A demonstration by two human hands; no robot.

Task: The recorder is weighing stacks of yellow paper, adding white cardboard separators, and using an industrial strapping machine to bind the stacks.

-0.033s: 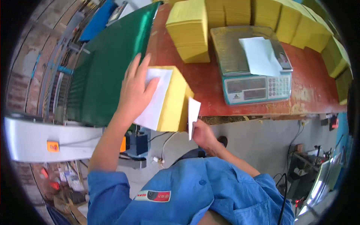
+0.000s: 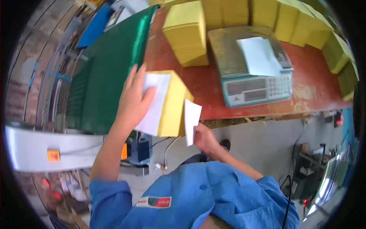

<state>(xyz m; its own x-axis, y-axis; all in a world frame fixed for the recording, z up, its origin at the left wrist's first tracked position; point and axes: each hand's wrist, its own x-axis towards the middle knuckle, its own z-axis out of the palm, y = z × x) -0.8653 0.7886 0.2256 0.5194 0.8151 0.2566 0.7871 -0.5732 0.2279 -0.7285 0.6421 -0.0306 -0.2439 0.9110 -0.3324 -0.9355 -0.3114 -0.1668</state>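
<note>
A yellow block-shaped paper stack [image 2: 172,108] is between my hands at the left front corner of the red table. A white sheet [image 2: 159,89] covers its left face. My left hand [image 2: 133,101] lies against that sheet, fingers stretched out and thumb apart. At the stack's right side, my right hand [image 2: 206,138] pinches a white paper slip [image 2: 192,119] by its right edge. The slip stands nearly upright beside the stack; whether it touches the stack I cannot tell. The stack's underside is hidden.
On the red table [image 2: 312,72] stands a weighing scale [image 2: 248,91] with a pale sheet [image 2: 259,56] on its pan. Several yellow stacks [image 2: 187,36] line the back and right. A green conveyor belt [image 2: 103,80] runs at left, above a silver housing [image 2: 30,149] with an orange button box [image 2: 53,155].
The white slip in my right hand has turned, showing more of its broad face. The whole view has shifted a little. My left hand remains against the sheet on the stack.
</note>
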